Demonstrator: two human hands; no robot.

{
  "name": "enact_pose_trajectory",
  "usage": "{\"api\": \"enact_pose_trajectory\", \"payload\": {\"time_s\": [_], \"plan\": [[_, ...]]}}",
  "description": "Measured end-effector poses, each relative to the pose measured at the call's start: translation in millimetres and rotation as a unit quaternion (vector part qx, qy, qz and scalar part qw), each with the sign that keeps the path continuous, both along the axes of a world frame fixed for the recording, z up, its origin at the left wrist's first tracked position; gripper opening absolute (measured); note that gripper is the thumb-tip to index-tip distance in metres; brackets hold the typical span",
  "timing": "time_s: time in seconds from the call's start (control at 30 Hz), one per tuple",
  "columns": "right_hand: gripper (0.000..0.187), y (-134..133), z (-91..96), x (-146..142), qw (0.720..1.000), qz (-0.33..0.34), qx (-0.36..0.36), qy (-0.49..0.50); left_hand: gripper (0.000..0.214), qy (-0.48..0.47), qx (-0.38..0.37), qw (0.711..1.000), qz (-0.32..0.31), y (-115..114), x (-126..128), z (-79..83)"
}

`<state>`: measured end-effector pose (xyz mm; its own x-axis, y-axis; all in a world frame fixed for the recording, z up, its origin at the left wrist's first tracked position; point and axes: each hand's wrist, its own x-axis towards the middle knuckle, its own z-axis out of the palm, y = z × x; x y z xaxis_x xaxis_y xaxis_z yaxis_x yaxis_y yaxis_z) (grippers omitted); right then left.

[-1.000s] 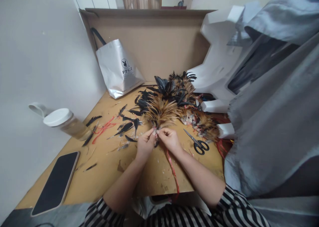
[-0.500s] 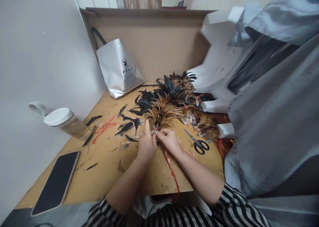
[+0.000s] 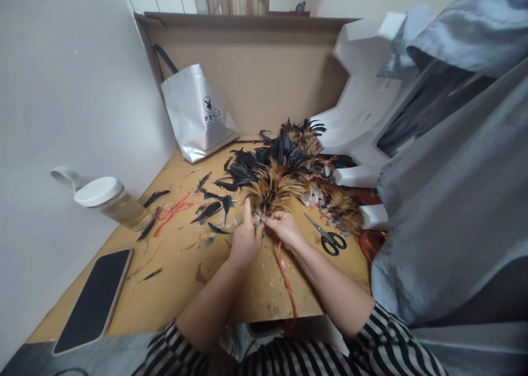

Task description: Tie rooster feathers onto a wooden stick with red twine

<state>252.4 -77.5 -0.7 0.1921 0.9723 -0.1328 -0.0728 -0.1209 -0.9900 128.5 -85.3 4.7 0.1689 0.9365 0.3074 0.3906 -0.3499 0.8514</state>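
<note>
Left hand (image 3: 244, 241): fingers curled in around the base of the brown feather bundle (image 3: 275, 188), index extended up its left side. Right hand (image 3: 285, 228): thumb and fingertips pinched shut at the same base; can't tell if on quills or binding. Bundle sits mid-table, tips pointing far. Red strip (image 3: 287, 279) runs from under right hand over the near edge of the table (image 3: 264, 301).

Status, my read: bundle gathered, binding in progress, strip end uncut. Knot hidden by fingers. Scissors (image 3: 328, 239) lie just right, unused.

Far and right: black feathers (image 3: 256, 160), more brown clusters (image 3: 340, 208), apparently bound. Left: loose black feathers (image 3: 209, 212), not bundled, plus red scraps (image 3: 173, 211). Further left: bottle (image 3: 113, 202), phone (image 3: 93, 301) nearer.
</note>
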Motion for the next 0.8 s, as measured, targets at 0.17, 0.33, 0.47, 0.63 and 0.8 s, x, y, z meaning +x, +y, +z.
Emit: {"api": "enact_pose_trajectory", "payload": {"time_s": [0.17,0.33,0.47,0.63,0.8], "plan": [[0.039,1,1.4,6,0.999,0.014,0.007,0.041,0.056,-0.061,-0.032,0.997,-0.03,4,2,-11.1],[0.04,1,2.3,7,0.996,0.034,0.0,0.086,0.031,-0.199,-0.144,0.969,-0.037,7,8,-20.1],[0.038,2,1.0,10,0.992,0.046,-0.019,0.12,0.04,-0.29,-0.207,0.933,-0.043,10,12,-16.8],[0.035,5,-2.8,16,0.987,0.06,0.004,0.151,0.042,-0.361,-0.284,0.886,-0.063,10,11,-4.5],[0.035,3,0.8,17,0.984,0.088,-0.004,0.154,0.038,-0.435,-0.39,0.799,-0.144,7,8,3.9]]}}
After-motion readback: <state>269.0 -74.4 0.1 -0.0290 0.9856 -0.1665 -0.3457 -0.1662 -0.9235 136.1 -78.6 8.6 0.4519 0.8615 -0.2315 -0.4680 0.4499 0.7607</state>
